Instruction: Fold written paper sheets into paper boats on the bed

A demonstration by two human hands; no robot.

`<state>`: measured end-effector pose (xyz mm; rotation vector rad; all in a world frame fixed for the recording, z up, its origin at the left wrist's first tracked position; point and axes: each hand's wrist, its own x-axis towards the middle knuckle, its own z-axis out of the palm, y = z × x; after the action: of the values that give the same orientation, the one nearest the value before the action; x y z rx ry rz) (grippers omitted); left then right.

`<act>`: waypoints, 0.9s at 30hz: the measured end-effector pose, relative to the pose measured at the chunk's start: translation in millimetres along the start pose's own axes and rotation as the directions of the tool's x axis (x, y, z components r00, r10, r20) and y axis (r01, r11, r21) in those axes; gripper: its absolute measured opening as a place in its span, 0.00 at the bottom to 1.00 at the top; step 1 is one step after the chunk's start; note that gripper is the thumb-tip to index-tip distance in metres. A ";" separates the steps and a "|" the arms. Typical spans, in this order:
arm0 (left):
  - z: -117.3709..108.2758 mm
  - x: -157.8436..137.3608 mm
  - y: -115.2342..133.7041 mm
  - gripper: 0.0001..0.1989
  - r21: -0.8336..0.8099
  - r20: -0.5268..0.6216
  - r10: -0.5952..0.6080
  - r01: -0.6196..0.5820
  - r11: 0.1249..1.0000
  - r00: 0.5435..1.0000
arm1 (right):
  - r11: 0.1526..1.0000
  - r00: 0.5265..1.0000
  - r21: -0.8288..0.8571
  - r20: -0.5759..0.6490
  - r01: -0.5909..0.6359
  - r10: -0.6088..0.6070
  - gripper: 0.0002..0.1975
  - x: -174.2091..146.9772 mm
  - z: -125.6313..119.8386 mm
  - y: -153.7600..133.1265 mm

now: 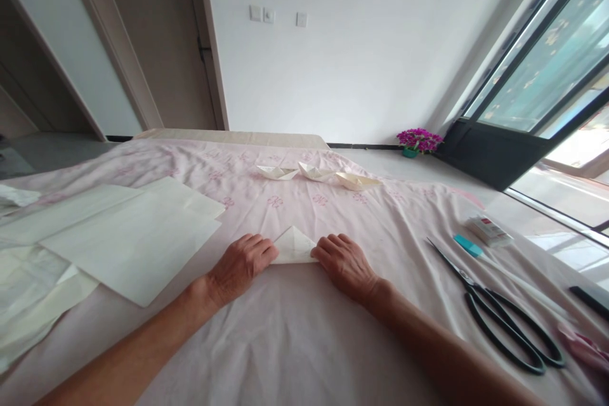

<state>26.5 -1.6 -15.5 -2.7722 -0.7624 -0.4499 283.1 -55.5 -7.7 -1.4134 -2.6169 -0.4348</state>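
A folded piece of white paper (294, 246) with a pointed top and a straight lower edge lies on the pink cloth, between my two hands. My left hand (246, 266) grips its left corner, fingers curled and closed. At the right corner, my right hand (345, 265) is closed on the same paper in a like way. Beyond it stand three folded paper boats in a row: a left one (277, 172), a middle one (314, 171) and a yellowish right one (356, 181).
Loose paper sheets (137, 247) lie to the left. On the right are black-handled scissors (495, 311), a tool with a blue end (468, 245) and a small white packet (490, 230). Purple flowers (419, 139) stand on the floor by the glass door.
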 end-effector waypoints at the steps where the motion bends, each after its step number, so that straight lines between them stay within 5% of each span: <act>1: -2.0 -0.5 -0.3 0.07 -0.047 0.019 -0.016 0.017 0.999 1.000 | 0.999 1.000 0.030 0.016 -0.016 0.016 0.07 -1.1 -1.9 -0.5; 7: -3.1 -8.6 -4.4 0.11 -0.314 0.021 -0.166 0.165 0.935 0.986 | 0.943 0.980 0.267 0.063 -0.197 0.187 0.05 -5.9 -10.3 -5.5; 12: 6.8 -17.6 -9.2 0.05 -0.440 0.002 -0.208 0.187 0.878 0.978 | 0.914 0.972 0.331 0.077 -0.235 0.222 0.07 -8.6 -11.6 -5.9; 21: 5.6 -12.6 -8.5 0.09 -0.573 0.122 -0.434 0.420 0.704 0.893 | 0.851 0.946 0.417 0.083 -0.319 0.314 0.11 -9.6 -7.8 -2.1; 27: 5.9 -6.7 -11.0 0.11 -0.516 0.156 -0.471 0.478 0.711 0.868 | 0.837 0.922 0.389 0.103 -0.384 0.374 0.12 -5.9 -1.1 0.6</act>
<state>16.6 6.3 -21.8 -3.0450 -1.5950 -0.8624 286.8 -60.2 -8.0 -1.7214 -2.1762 0.1662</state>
